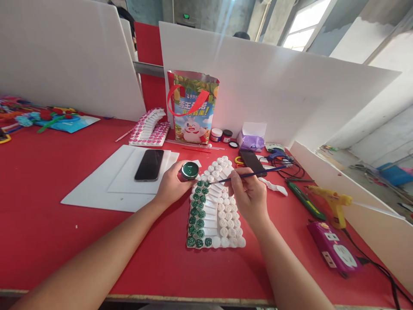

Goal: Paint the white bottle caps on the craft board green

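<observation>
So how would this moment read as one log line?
left hand: holding green paint jar | right hand: holding paintbrush | brush tip: near green rosettes | right-side rosettes: white

Our left forearm (106, 252) bare, slanting inward, shallow; our right forearm (282, 260) bare, steeper; our left hand (170, 184) curled in a grip, our right hand (251, 194) in a pen-like pinch, the two near but apart

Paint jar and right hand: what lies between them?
In the head view, the upper part of the rosette-covered piece lies between the paint jar and the right hand, with the paintbrush tip reaching over it.
</observation>
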Tool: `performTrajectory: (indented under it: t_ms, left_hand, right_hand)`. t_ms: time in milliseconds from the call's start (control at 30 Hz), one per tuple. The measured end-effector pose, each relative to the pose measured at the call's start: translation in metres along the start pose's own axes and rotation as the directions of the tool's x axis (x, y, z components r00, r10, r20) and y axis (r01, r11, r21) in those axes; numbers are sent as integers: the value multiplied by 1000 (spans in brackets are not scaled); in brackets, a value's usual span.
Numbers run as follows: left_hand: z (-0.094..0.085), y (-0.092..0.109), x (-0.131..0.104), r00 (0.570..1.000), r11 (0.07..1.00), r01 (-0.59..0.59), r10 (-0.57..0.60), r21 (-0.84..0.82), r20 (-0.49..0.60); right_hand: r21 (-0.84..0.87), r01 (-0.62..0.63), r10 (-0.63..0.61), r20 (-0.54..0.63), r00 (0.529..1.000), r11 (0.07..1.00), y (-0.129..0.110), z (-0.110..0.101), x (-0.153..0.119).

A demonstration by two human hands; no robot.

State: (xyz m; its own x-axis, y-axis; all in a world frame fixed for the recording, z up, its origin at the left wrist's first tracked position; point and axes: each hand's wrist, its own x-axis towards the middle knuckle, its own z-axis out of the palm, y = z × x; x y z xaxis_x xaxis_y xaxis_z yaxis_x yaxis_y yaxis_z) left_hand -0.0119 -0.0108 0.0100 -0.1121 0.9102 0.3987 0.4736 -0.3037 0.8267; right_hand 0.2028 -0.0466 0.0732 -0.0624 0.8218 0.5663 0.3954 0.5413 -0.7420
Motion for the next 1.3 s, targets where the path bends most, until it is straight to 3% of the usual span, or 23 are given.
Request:
performTrajectory:
  t_ms: [233, 467, 767, 1300]
  left_hand:
    - [0, 0, 0, 1000, 1000, 13, -13, -1, 8]
    - [0, 0, 0, 1000, 1000, 17, -16, -11, 11]
    - [0, 1, 0, 1000, 1000, 13, -13, 11, 13]
    - [-1, 3, 0, 1000, 1000, 16, -16, -1, 14]
  right_hand:
    - [-39, 18, -17, 37, 999, 999, 3, 2, -1]
    - [-36, 37, -38, -11, 999, 999, 3, 3, -3]
    - [-58, 64, -59, 85, 995, 996, 3, 8, -8]
    - [-76, 31, -30, 15, 999, 997, 3, 7, -6]
